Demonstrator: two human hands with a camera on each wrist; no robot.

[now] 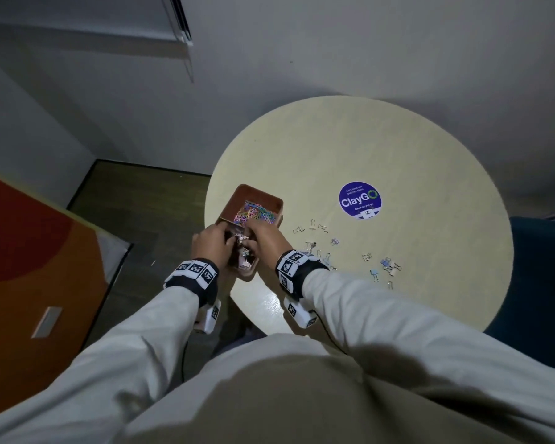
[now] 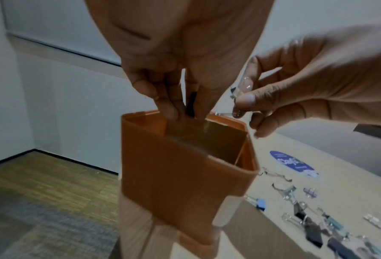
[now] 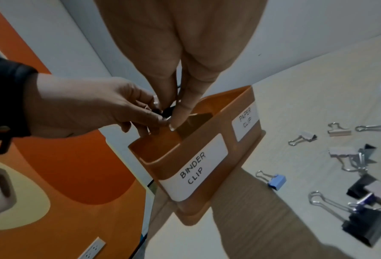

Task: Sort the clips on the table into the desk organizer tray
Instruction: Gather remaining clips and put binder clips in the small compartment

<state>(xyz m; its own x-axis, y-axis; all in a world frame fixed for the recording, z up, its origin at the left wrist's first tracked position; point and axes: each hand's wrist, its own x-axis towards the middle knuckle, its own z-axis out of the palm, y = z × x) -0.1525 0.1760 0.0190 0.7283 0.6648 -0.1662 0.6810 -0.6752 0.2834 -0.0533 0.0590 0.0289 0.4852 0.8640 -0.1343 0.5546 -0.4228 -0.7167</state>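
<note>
The brown organizer tray (image 1: 237, 191) stands at the round table's left edge. Coloured paper clips (image 1: 257, 213) fill its far compartment and binder clips lie in the near one. On its side wall (image 3: 227, 140) are labels reading BINDER CLIP (image 3: 194, 168) and PAPER CLIP (image 3: 246, 119). Both hands meet just above the near compartment. My left hand (image 2: 186, 112) pinches a black binder clip (image 2: 190, 105). My right hand (image 3: 174, 115) pinches its wire handle (image 2: 234, 93). Several loose binder clips (image 1: 327, 248) lie on the table to the right.
A purple ClayGo sticker (image 1: 359, 200) marks the table's middle. The tray sits close to the table's left rim, beyond which is wooden floor (image 1: 135, 193). An orange panel (image 1: 29, 251) stands at the left and a dark blue seat (image 1: 542, 283) at the right.
</note>
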